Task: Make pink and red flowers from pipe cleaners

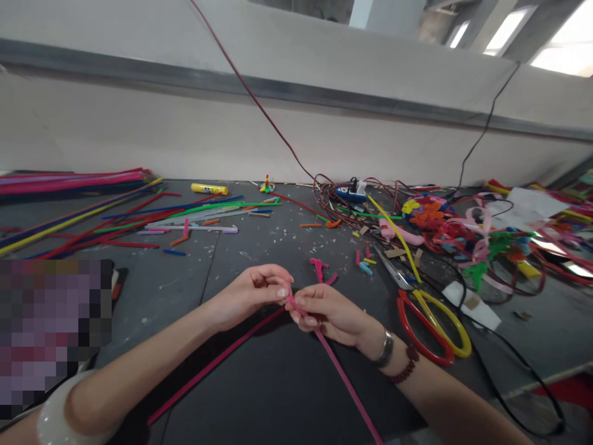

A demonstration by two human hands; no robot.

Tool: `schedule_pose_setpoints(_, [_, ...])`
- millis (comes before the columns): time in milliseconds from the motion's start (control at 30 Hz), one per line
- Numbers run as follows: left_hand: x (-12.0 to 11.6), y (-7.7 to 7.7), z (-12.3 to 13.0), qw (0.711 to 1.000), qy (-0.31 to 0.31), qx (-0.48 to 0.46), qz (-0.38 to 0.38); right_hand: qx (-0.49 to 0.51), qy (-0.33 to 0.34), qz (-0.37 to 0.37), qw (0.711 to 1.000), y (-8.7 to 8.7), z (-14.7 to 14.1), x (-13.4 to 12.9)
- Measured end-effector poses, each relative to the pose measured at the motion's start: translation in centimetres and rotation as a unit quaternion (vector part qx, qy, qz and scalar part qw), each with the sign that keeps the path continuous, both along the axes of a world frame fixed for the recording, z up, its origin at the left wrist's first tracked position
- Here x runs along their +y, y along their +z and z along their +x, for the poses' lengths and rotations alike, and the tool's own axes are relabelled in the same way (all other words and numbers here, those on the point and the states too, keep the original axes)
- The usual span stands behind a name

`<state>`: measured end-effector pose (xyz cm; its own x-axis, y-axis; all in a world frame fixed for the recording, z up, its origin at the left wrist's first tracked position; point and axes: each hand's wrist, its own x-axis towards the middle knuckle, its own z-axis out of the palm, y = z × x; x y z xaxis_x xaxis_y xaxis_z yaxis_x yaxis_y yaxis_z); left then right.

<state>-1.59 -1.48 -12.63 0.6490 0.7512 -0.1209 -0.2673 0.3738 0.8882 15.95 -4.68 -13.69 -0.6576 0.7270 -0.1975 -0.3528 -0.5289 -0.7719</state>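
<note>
Here, two hands (250, 295) pinch one pink pipe cleaner (341, 377).

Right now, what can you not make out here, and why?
Head view:
- Pink pipe cleaner: the held part is hidden by the left hand and right hand.
- Pixelated patch: blurs what lies at lower left.
- Small figure by the wall: too small to identify.
- Tangled pile: cut off by the right edge.

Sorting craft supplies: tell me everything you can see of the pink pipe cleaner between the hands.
The pink pipe cleaner is thin, fuzzy-looking and deep magenta. The left hand and right hand pinch it at their fingertips. Two straight lengths leave there across the dark tabletop, one down left, one down right, possibly one piece.
</note>
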Motion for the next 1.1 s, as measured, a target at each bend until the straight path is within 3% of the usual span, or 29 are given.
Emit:
schedule_pose_setpoints(167, [-0.1,-0.2,0.1,1.0,-0.005,0.008,0.017,-0.02,-0.011,0.006,1.0,-0.2,-0.3,0.0])
schedule_pose_setpoints(300, [-0.2,-0.1,0.2,0.999,0.032,0.034,0.015,-0.149,-0.092,0.15,0.973,0.3,-0.4,-0.2])
schedule_pose_setpoints(367, [-0.2,-0.1,0.2,0.998,0.039,0.046,0.007,-0.243,-0.135,0.26,0.925,0.6,-0.3,-0.4])
schedule_pose_setpoints(467, [-0.2,-0.1,0.3,0.997,0.044,0.063,-0.002,-0.359,-0.174,0.424,0.813,0.7,-0.1,-0.6])
schedule_pose_setpoints(567, [-0.1,-0.4,0.4,0.995,0.06,0.084,-0.005,-0.411,-0.172,0.548,0.708,0.3,0.2,-0.6])
schedule_pose_setpoints(633, [0.1,-0.6,0.3,0.993,0.064,0.101,0.002,-0.419,-0.17,0.57,0.687,0.1,0.3,-0.6])
schedule_pose_setpoints(700, [0.3,-0.7,0.1,0.99,0.061,0.12,0.031,-0.413,-0.17,0.517,0.73,0.0,0.3,-0.4])
schedule_pose_setpoints(800, [0.7,-0.5,-0.3,0.98,0.049,0.147,0.122,-0.353,-0.14,0.337,0.862,0.3,0.3,-0.1])
schedule_pose_setpoints(867, [0.8,-0.3,-0.6,0.963,0.036,0.168,0.208,-0.288,-0.111,0.227,0.923,0.5,0.2,0.0])
schedule_pose_setpoints(967, [0.8,0.0,-0.9,0.918,0.013,0.201,0.34,-0.203,-0.089,0.131,0.966,0.6,0.2,0.2])
schedule_pose_setpoints(1100, [0.9,0.1,-1.0,0.878,-0.005,0.241,0.415,-0.185,-0.063,0.088,0.977,0.7,0.4,0.4])
